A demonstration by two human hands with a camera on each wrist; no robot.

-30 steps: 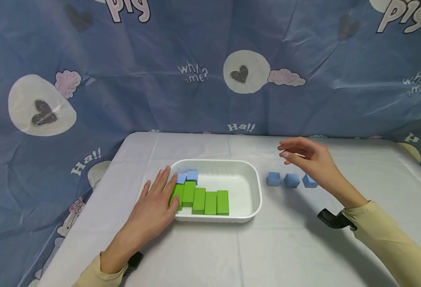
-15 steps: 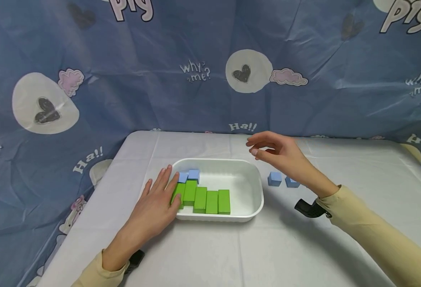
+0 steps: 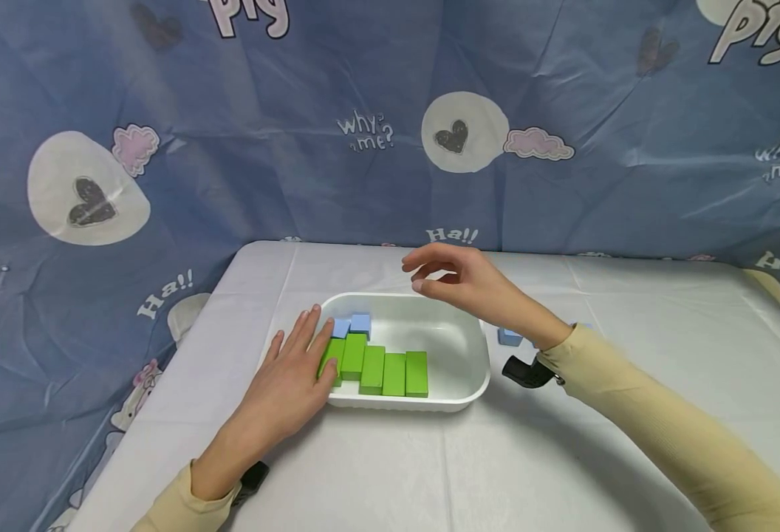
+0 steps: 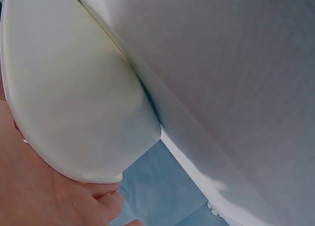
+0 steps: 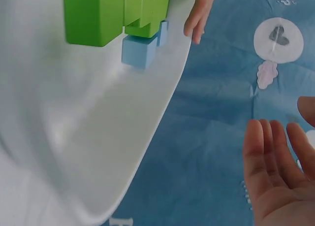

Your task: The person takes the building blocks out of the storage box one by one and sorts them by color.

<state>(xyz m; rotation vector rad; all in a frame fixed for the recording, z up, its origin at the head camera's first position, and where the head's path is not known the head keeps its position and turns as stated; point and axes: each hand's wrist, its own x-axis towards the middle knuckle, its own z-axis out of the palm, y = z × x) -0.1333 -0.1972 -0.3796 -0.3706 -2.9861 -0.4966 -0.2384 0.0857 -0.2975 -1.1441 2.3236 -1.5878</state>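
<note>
A white tray [image 3: 453, 369] stands mid-table in the head view. Several green blocks [image 3: 416, 374] line its near side, with two blue cubes [image 3: 360, 325] behind them at the left. My left hand [image 3: 290, 384] rests on the tray's left rim, fingers extended, thumb reaching over the edge beside the leftmost green block. In the left wrist view that hand [image 4: 54, 191] lies against the rim. Over the tray's far right edge hovers my right hand [image 3: 459, 277], fingers loosely bent and apart from the thumb. The right wrist view shows this hand [image 5: 275, 181] holding nothing.
Right of the tray, a blue cube [image 3: 510, 338] sits on the white tablecloth [image 3: 390, 473]; my right forearm mostly hides others beside it. A patterned blue cloth [image 3: 297, 185] hangs behind the table. Black straps or mounts [image 3: 528, 372] sit at both wrists.
My right hand has moved left from above the loose blue cubes to the tray's far right edge. The left hand stays on the rim, and the blocks keep their places.
</note>
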